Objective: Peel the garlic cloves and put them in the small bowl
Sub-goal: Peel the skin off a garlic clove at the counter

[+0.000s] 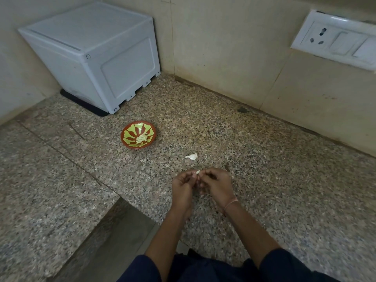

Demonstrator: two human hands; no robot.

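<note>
Both hands meet over the speckled granite counter (264, 180) and pinch one small pale garlic clove (198, 172) between them: the left hand (183, 187) and the right hand (216, 185) each press fingertips together on it, with only its whitish tip showing above the pinch. The rest of the clove is hidden inside the fingers, so how much skin is left on it cannot be told.

It is likely very light, firm at the core, with a thin papery skin that tears easily; once bared it will probably turn slick. The sensible hold is at the blunt root end, with a nail lifting skin at the pointed tip.

Just beyond the grip lies a second white unpeeled clove (192, 156), apart from the hands. Further out and to the left of the grip sits the small red-and-green patterned bowl (127, 143), holding peeled cloves (141, 138)
</note>
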